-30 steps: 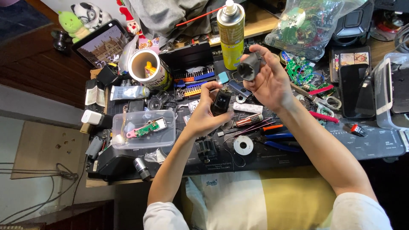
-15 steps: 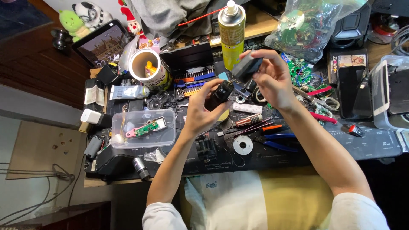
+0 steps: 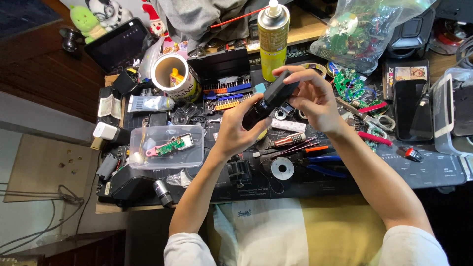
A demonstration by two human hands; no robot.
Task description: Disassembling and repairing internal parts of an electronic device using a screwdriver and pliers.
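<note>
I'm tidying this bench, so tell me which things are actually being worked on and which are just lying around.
In use:
black device, held between left hand and right hand

Lying about:
yellow spray can
clear plastic box
blue-handled pliers
solder spool
phone
bag of circuit boards

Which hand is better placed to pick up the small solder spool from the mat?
Probably the left hand. It holds the lower end of the black device, closer to the solder spool. The right hand grips the upper end, farther away.
</note>
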